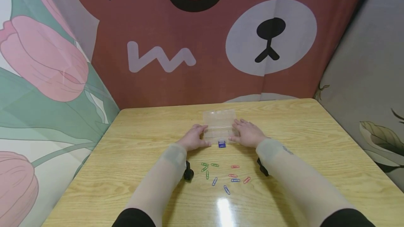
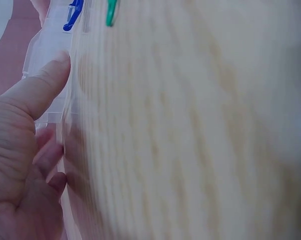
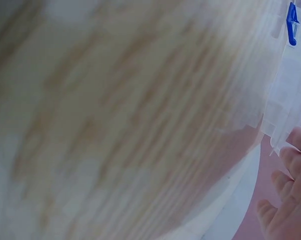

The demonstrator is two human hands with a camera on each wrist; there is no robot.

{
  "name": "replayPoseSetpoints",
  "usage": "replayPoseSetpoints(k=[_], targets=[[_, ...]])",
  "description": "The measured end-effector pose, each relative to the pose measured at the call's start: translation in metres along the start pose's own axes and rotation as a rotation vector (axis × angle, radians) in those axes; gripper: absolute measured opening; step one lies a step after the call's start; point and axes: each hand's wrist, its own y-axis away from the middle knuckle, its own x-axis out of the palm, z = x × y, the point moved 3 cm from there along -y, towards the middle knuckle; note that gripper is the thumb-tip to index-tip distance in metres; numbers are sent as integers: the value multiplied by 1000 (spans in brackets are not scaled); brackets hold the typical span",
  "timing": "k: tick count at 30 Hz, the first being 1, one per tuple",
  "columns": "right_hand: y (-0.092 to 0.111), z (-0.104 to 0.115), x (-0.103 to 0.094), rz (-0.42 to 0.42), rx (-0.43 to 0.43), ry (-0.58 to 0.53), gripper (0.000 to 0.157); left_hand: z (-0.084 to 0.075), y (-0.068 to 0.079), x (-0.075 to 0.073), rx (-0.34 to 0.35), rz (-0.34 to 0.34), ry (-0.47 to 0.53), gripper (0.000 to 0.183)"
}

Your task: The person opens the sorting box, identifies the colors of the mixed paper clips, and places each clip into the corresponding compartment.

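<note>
Your clear plastic box (image 1: pixel 218 133), lid open, blue clasp (image 1: pixel 222 144) at its 6 o'clock, sits approx. 12 o'clock on the table (image 1: pixel 151 125). Your L hand (image 1: pixel 193 138) is at its 9, R hand (image 1: pixel 249 134) at 3, both unclenched, fingers at its edges.

My head view is evenly bright, with white glare on the near tabletop (image 1: pixel 151 132) and soft shadows beside both forearms (image 1: pixel 157 185). Both wrist views reach me hazy, wood grain blurred, the right one dimmer.
</note>
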Motion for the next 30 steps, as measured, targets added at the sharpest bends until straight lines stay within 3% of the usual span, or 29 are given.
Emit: replayPoseSetpoints(k=[6,10,17,30], targets=[[-1,-1,2,29,30,-23,73,-1,1,-2,35,-47,-55,79],[-2,-3,4,49,43,-38,74,-1,1,-2,49,-31,-75,79],[-2,-3,4,65,56,-79,74,0,1,-1,39,29,-40,80],[-3,-5,6,103,113,-203,79,3,0,1,10,38,41,83]])
